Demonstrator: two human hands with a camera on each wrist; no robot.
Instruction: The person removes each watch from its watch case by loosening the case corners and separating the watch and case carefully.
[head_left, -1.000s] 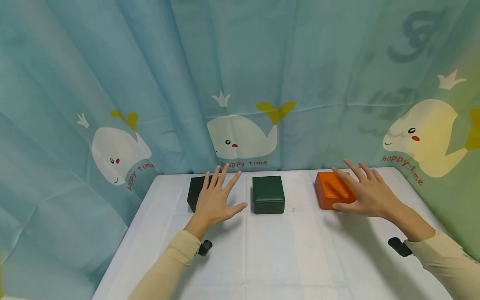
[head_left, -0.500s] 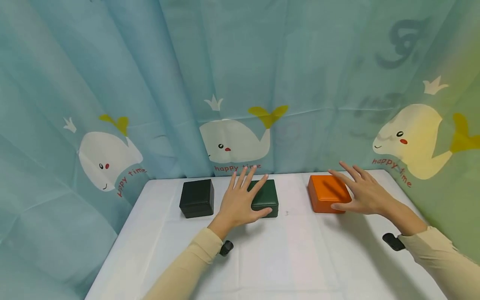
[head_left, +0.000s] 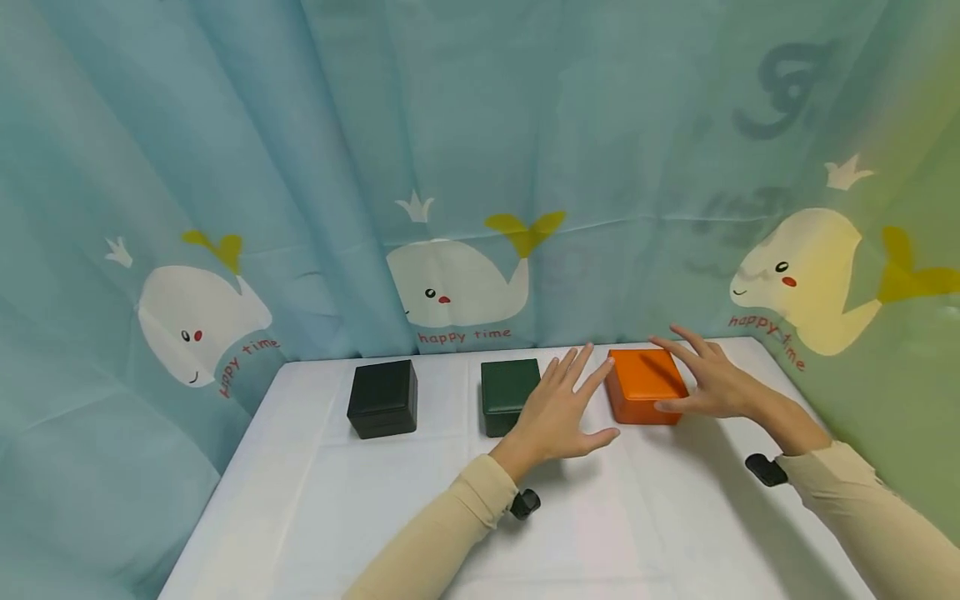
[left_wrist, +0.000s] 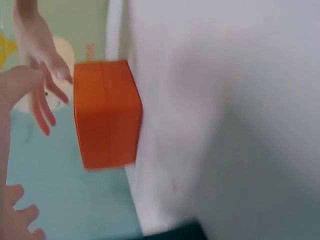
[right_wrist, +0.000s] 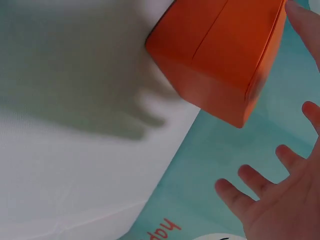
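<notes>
An orange box (head_left: 643, 379) with a lid seam sits at the back right of the white table. My right hand (head_left: 712, 382) is at its right side, fingers spread, with thumb and index overlapping the box's edge in the head view. My left hand (head_left: 557, 410), fingers spread and holding nothing, hovers between the orange box and a dark green box (head_left: 506, 392), covering part of the green one. Farther left stands a black box (head_left: 384, 400). The left wrist view has the orange box (left_wrist: 107, 115) ahead of the left hand, with the right hand (left_wrist: 42, 55) beyond it.
A white cloth covers the table (head_left: 315, 517). Behind it hangs a blue-green curtain (head_left: 615, 108) printed with whales, which meets the table's back edge and wraps round both sides. Small black devices are strapped at both wrists.
My left hand has swept right, from over the black box, past the green box, toward the orange one. My right hand stays by the orange box. The head view has shifted slightly right.
</notes>
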